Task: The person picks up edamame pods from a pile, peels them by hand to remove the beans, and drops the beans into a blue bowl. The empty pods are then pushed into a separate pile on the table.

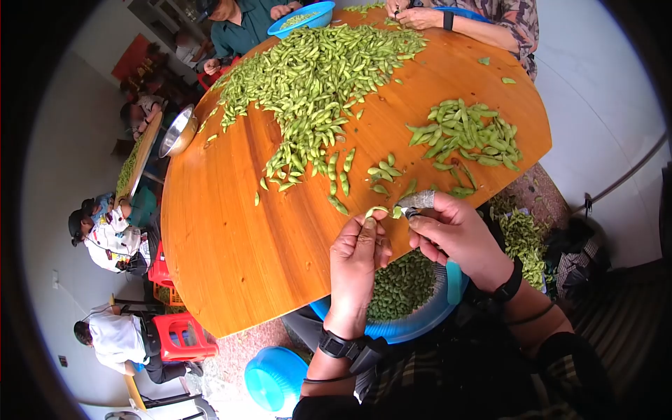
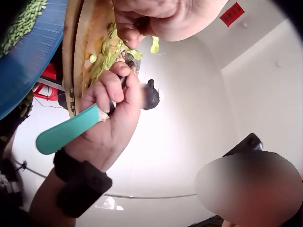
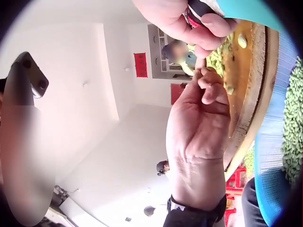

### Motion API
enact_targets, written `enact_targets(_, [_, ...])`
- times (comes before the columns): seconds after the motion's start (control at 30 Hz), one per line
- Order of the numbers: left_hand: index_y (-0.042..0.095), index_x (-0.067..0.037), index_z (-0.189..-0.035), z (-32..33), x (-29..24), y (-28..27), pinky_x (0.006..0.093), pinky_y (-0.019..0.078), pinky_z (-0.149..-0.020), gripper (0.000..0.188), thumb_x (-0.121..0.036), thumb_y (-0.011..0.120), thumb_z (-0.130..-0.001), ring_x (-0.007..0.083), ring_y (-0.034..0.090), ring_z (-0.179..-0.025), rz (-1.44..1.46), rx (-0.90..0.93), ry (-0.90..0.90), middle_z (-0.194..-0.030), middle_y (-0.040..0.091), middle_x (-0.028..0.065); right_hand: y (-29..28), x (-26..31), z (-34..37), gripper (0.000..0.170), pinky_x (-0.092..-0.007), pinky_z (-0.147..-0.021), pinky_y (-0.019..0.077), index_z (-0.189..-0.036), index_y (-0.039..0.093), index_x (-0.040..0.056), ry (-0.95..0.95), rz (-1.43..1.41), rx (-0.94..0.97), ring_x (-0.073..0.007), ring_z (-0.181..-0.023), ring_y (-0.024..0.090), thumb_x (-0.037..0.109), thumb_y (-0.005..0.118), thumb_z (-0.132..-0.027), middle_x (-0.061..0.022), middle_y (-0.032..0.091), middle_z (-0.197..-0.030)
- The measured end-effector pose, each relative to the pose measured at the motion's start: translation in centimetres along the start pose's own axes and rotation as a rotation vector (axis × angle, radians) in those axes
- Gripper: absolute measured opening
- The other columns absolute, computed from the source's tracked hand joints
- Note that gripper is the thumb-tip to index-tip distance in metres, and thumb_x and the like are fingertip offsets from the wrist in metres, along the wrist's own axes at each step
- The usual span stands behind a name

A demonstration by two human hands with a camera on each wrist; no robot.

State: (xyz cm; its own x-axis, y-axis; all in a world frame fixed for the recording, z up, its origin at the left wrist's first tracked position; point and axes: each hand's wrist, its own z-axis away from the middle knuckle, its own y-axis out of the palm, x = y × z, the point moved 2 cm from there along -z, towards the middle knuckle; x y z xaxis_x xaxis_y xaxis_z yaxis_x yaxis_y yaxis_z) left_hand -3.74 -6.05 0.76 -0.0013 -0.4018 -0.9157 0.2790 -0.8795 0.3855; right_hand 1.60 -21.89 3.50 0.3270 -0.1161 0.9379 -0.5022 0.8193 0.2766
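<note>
My left hand [image 1: 355, 252] pinches a green soybean pod [image 1: 378, 209] between thumb and forefinger, close over the front edge of the wooden table [image 1: 231, 238]. Just to its right, my right hand [image 1: 458, 227] grips a tool with a teal handle [image 2: 68, 131]; the handle sticks out below the little-finger side, and its working end is hidden by the fingers. A grey cover [image 1: 418, 200] wraps the right forefinger. A bit of green pod [image 1: 397, 211] shows at the right fingertips. Below both hands, a blue basin [image 1: 441, 318] holds shelled green beans [image 1: 400, 288].
A large heap of pods [image 1: 315, 77] spreads over the table, with a smaller pile [image 1: 472, 133] at the right. Two people work at the far side, near a blue bowl [image 1: 302, 19]. A metal bowl [image 1: 179, 131], red stool [image 1: 183, 336] and blue tub [image 1: 275, 380] stand leftward.
</note>
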Motion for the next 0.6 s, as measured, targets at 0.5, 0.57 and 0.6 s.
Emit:
enact_targets(0.5, [0.054, -0.002, -0.101, 1.4, 2.2, 1.0, 0.0199, 0.0365, -0.048, 0.012, -0.014, 0.052, -0.1, 0.006, 0.047, -0.055, 0.017, 0.055, 0.119, -0.079, 0.062, 0.0041, 0.2, -2.9, 0.3, 0.017, -0.0165, -0.04, 0.0316, -0.102, 0.056, 0.0017, 0.287, -0.771, 0.28, 0.0, -0.049, 0.042, 0.017, 0.049, -0.097, 0.0019, 0.055, -0.072])
enact_targets(0.57, [0.055, -0.004, -0.1, 1.6, 2.0, 0.9, 0.0203, 0.0339, -0.047, 0.012, -0.015, 0.051, -0.1, 0.0077, 0.047, -0.054, 0.074, 0.069, 0.123, -0.079, 0.063, 0.0051, 0.1, -3.1, 0.5, 0.017, -0.0167, -0.04, 0.0315, -0.104, 0.056, 0.0018, 0.277, -0.758, 0.292, -0.001, -0.048, 0.042, 0.016, 0.05, -0.097, 0.0011, 0.056, -0.073])
enact_targets(0.6, [0.055, -0.004, -0.1, 1.8, 1.9, 0.8, 0.0203, 0.0339, -0.047, 0.012, -0.015, 0.051, -0.1, 0.0077, 0.047, -0.054, 0.074, 0.065, 0.123, -0.079, 0.063, 0.0051, 0.0, -3.2, 0.6, 0.017, -0.0169, -0.04, 0.0314, -0.106, 0.056, 0.0019, 0.265, -0.745, 0.305, -0.0019, -0.048, 0.042, 0.015, 0.051, -0.096, 0.0002, 0.057, -0.074])
